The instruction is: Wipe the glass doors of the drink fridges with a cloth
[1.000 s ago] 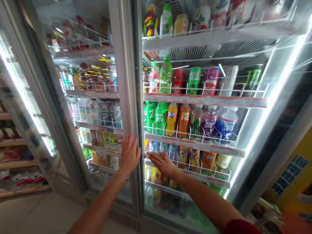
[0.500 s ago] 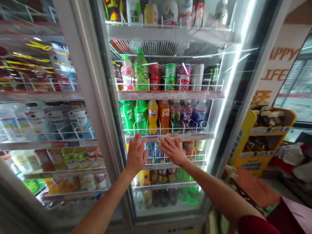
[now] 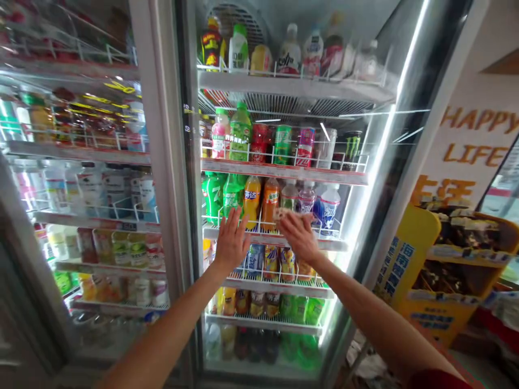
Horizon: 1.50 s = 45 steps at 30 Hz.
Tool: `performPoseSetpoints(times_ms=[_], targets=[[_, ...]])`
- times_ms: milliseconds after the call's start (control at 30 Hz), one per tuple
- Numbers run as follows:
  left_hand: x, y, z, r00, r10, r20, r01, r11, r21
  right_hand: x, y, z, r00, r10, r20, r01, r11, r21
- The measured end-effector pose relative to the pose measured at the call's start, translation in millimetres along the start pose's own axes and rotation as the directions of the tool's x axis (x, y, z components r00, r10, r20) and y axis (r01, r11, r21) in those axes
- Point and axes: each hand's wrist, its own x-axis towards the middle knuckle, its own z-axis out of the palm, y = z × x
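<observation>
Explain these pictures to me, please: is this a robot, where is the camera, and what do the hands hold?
No robot here: these are a person's bare hands. Every picture comes from one camera on that person's head, looking forward and down. Before them stands a glass-fronted drinks cooler, its wire shelves lined with soda bottles and cans. The left hand is open and holds nothing visible. At the right hand's fingertips is a small pale object, too blurred to name or call held. Right of the cooler stands a yellow display rack.

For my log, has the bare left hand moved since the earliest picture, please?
Yes, rightward: the left hand, earlier in front of the silver metal door post, is now to its right.
</observation>
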Motion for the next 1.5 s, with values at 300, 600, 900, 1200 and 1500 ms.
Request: performPoseSetpoints(times_ms=[300,600,900,1200,1500], targets=[[-18,46,27.0,0.997,-0.061,0.046,0.055,0.991,0.119,-54,78,-25,0.991,-0.018,-0.135,0.005,0.995,-0.097],[-1,68,35.5,0.993,-0.118,0.026,0.113,0.982,0.153,-105,85,-33,0.987,-0.053,-0.154,0.033,0.991,-0.131],[-6,63,37.0,0.986,-0.12,0.112,0.096,0.976,0.197,-73,152,-38,0.861,0.149,-0.486,-0.243,0.96,-0.136],[-7,61,35.1,0.991,-0.091,0.094,0.076,0.986,0.148,-162,49,-29,0.976,0.109,-0.187,-0.149,0.966,-0.213],[-5,74,45.5,0.991,-0.134,0.016,0.133,0.988,0.084,-89,146,-55,0.87,0.354,-0.344,-0.425,0.892,-0.156]])
